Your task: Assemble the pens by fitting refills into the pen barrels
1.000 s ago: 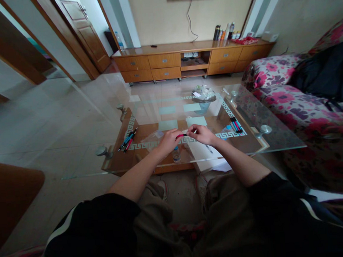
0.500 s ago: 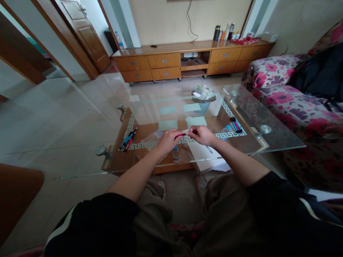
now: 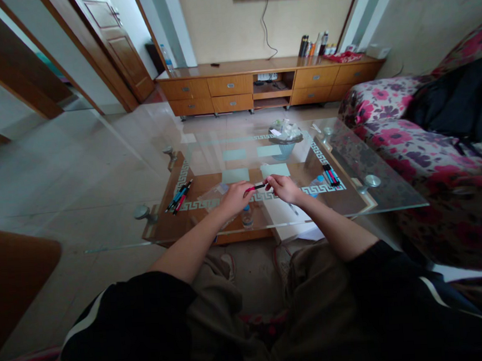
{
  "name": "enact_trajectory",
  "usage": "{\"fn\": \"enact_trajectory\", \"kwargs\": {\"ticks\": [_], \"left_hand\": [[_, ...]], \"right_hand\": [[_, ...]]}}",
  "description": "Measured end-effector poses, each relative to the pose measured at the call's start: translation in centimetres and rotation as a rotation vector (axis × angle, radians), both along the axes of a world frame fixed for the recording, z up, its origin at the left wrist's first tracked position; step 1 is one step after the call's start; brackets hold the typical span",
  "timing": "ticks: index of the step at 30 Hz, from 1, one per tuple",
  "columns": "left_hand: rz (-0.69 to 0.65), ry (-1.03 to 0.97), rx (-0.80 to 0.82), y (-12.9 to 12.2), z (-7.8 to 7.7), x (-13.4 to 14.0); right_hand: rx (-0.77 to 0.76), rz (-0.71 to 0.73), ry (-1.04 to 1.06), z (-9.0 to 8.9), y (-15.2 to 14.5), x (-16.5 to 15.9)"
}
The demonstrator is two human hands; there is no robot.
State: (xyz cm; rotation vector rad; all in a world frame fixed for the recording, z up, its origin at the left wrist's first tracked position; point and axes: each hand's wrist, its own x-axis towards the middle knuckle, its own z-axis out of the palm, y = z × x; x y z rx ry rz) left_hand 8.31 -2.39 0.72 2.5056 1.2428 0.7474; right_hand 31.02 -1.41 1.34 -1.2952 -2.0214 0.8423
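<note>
Over the glass table (image 3: 376, 197), my left hand (image 3: 238, 196) is closed on a slim pink-and-black pen (image 3: 259, 187). My right hand (image 3: 282, 187) pinches the far end of that pen between thumb and fingers, which hide its tip. To the left on the glass lies a loose bunch of blue, pink and black pens (image 3: 179, 197). Another group of blue, pink and black pens (image 3: 331, 175), or parts of pens, rests on the right side.
Below the glass are a plastic bottle (image 3: 247, 218) and a white box (image 3: 284, 230) with papers. A full waste basket (image 3: 282, 150) stands beyond the table's middle. A floral sofa (image 3: 405, 140) is at the right, and a wooden cabinet (image 3: 192, 88) lines the wall.
My right hand has shifted slightly right, away from my left, and more of the pen's black part shows between them. The pen groups on the table have stayed put.
</note>
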Motion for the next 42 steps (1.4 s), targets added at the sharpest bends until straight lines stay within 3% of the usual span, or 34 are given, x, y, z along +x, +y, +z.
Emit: {"fn": "enact_trajectory", "kwargs": {"ticks": [9,17,25,35,42], "left_hand": [[0.049,0.000,-0.069,-0.6,0.2,-0.1],[0.090,0.038,-0.022,-0.7,0.7,-0.1],[0.066,0.066,-0.016,-0.7,0.8,0.2],[0.043,0.126,-0.017,-1.1,1.3,-0.1],[0.054,0.135,-0.020,-1.1,1.3,-0.2]], "right_hand": [[0.051,0.030,0.022,0.3,-0.5,-0.2],[0.062,0.060,0.041,0.2,-0.6,-0.4],[0.105,0.052,0.033,0.5,-0.4,-0.2],[0.149,0.153,-0.006,0.3,-0.2,0.1],[0.129,0.020,-0.118,-0.4,0.1,0.4]]}}
